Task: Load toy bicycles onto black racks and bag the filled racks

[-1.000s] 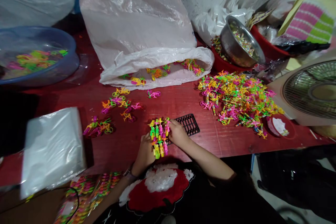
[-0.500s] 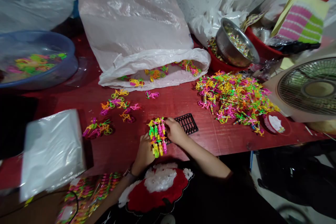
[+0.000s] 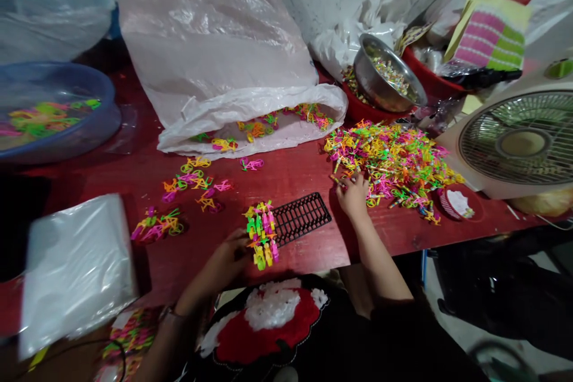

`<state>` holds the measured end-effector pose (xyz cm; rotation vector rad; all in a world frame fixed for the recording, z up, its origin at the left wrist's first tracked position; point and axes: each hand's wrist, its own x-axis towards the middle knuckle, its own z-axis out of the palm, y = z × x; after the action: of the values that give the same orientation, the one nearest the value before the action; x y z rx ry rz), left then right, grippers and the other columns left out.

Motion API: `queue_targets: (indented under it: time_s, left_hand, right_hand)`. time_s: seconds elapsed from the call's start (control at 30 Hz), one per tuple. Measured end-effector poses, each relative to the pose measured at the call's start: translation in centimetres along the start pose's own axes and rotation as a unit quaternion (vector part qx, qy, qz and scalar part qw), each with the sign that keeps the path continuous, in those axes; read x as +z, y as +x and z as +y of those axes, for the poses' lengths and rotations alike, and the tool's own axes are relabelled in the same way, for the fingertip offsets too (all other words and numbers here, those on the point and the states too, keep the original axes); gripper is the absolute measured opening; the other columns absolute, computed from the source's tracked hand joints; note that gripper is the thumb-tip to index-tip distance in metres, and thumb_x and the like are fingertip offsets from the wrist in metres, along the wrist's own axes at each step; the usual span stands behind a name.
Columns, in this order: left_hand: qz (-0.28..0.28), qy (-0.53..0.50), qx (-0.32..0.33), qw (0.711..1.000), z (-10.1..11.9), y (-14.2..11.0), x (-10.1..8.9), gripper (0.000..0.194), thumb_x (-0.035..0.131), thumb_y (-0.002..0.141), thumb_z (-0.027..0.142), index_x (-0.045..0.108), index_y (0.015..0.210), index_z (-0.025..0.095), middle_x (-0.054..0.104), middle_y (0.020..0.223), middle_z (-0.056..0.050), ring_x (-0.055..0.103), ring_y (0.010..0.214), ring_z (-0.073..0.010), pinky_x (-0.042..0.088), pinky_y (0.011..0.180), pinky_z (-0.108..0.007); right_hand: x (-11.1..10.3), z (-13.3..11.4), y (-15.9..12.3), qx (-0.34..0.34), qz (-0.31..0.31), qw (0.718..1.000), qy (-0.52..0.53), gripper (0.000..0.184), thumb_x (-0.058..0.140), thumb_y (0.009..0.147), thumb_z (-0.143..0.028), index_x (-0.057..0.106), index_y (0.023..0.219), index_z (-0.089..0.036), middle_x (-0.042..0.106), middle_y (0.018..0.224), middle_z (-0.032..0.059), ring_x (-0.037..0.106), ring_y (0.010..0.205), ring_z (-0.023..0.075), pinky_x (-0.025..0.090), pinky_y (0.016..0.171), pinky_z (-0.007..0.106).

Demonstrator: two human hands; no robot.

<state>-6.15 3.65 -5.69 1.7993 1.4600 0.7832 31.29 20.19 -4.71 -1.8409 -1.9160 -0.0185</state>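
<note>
The right hand point(image 3: 354, 198) has moved from the black rack point(image 3: 305, 218) to the colourful toy heap point(image 3: 394, 161).

Honestly, you've got no text I can read anywhere here. There's a green patch point(image 3: 559, 68) up on your fan point(image 3: 463, 155) at the right and a pale slip point(image 3: 122, 319) on the packed bags point(image 3: 136, 334) at the near left, but if either has print on it, it's too small and blurry to make out.
</note>
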Motion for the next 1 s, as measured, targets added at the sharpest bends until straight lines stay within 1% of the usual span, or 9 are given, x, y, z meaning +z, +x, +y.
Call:
queue_targets:
  time_s: [0.1, 0.2, 0.27, 0.33, 0.4, 0.47, 0.57, 0.7, 1.0]
  left_hand:
    - [0.06, 0.006, -0.051, 0.997, 0.5, 0.1, -3.2, 0.027, 0.054, 0.093, 0.037, 0.076, 0.094, 0.021, 0.075, 0.103, -0.008, 0.071, 0.089, -0.0222, 0.057, 0.079, -0.033]
    - [0.123, 0.023, -0.078, 0.989, 1.9, 1.8, -4.8, 0.034, 0.055, 0.098, 0.046, 0.071, 0.111, 0.019, 0.075, 0.108, -0.009, 0.07, 0.091, -0.0224, 0.056, 0.081, -0.034]
    - [0.131, 0.024, -0.053, 0.99, 3.2, 3.5, -4.7, 0.041, 0.057, 0.098, 0.052, 0.07, 0.12, 0.02, 0.073, 0.121, -0.01, 0.068, 0.108, -0.0252, 0.053, 0.097, -0.039]
    - [0.113, 0.021, -0.009, 0.993, 4.4, 5.3, -4.0, 0.046, 0.059, 0.097, 0.054, 0.07, 0.124, 0.018, 0.072, 0.129, -0.013, 0.066, 0.119, -0.0286, 0.049, 0.107, -0.044]
    - [0.08, 0.017, 0.015, 0.997, 5.3, 6.6, -3.1, 0.045, 0.06, 0.096, 0.053, 0.073, 0.121, 0.017, 0.075, 0.124, -0.014, 0.069, 0.116, -0.0296, 0.051, 0.105, -0.044]
    - [0.052, 0.014, 0.021, 0.998, 5.6, 7.2, -2.4, 0.043, 0.061, 0.096, 0.05, 0.074, 0.119, 0.017, 0.077, 0.119, -0.014, 0.072, 0.109, -0.0295, 0.054, 0.101, -0.044]
    - [0.027, 0.007, 0.013, 1.0, 5.7, 7.2, -1.9, 0.045, 0.059, 0.097, 0.049, 0.071, 0.125, 0.015, 0.077, 0.121, -0.014, 0.073, 0.107, -0.0291, 0.055, 0.1, -0.045]
    - [0.001, -0.014, 0.007, 1.0, 5.6, 7.1, -1.8, 0.047, 0.056, 0.098, 0.051, 0.071, 0.124, 0.015, 0.076, 0.123, -0.013, 0.073, 0.11, -0.0275, 0.056, 0.1, -0.042]
    - [-0.033, -0.05, 0.023, 0.998, 5.0, 7.0, -1.3, 0.047, 0.056, 0.098, 0.051, 0.069, 0.126, 0.015, 0.072, 0.13, -0.015, 0.069, 0.118, -0.0278, 0.054, 0.104, -0.044]
  right_hand:
    - [-0.6, -0.7, -1.3, -0.013, -0.021, 0.999, 0.03, 0.018, 0.072, 0.084, -0.027, 0.079, 0.097, -0.017, 0.055, 0.121, 0.0161, 0.048, 0.112, 0.0344, 0.042, 0.104, 0.054]
    - [-1.6, -2.4, -1.4, -0.023, -0.007, 0.995, 0.095, 0.015, 0.073, 0.086, -0.031, 0.078, 0.092, -0.018, 0.055, 0.116, 0.0136, 0.05, 0.112, 0.0325, 0.044, 0.105, 0.053]
    - [-2.0, -3.9, -1.5, -0.036, 0.017, 0.983, 0.178, 0.019, 0.069, 0.092, -0.035, 0.077, 0.098, -0.019, 0.055, 0.115, 0.0124, 0.053, 0.114, 0.0302, 0.047, 0.106, 0.05]
    - [-2.0, -5.3, -1.9, -0.044, 0.015, 0.96, 0.277, 0.021, 0.065, 0.096, -0.036, 0.076, 0.105, -0.02, 0.055, 0.117, 0.012, 0.057, 0.116, 0.027, 0.051, 0.104, 0.044]
    - [-1.6, -6.1, -2.8, -0.038, -0.014, 0.936, 0.351, 0.02, 0.061, 0.098, -0.034, 0.073, 0.106, -0.021, 0.056, 0.122, 0.0124, 0.06, 0.117, 0.0251, 0.056, 0.1, 0.04]
    - [-1.0, -6.2, -3.9, -0.032, -0.046, 0.923, 0.38, 0.017, 0.059, 0.098, -0.031, 0.07, 0.106, -0.021, 0.058, 0.124, 0.013, 0.061, 0.122, 0.0256, 0.056, 0.101, 0.041]
    - [0.0, -5.6, -5.8, -0.043, -0.07, 0.928, 0.364, 0.02, 0.057, 0.098, -0.027, 0.067, 0.115, -0.021, 0.057, 0.13, 0.0149, 0.058, 0.127, 0.027, 0.054, 0.107, 0.046]
    - [0.9, -5.3, -7.7, -0.056, -0.048, 0.957, 0.281, 0.029, 0.056, 0.1, -0.025, 0.066, 0.127, -0.02, 0.059, 0.13, 0.0154, 0.056, 0.124, 0.0293, 0.048, 0.112, 0.052]
    - [1.8, -5.5, -7.8, -0.072, -0.05, 0.968, 0.237, 0.036, 0.047, 0.103, -0.022, 0.066, 0.134, -0.021, 0.061, 0.126, 0.0144, 0.053, 0.12, 0.0298, 0.046, 0.11, 0.05]
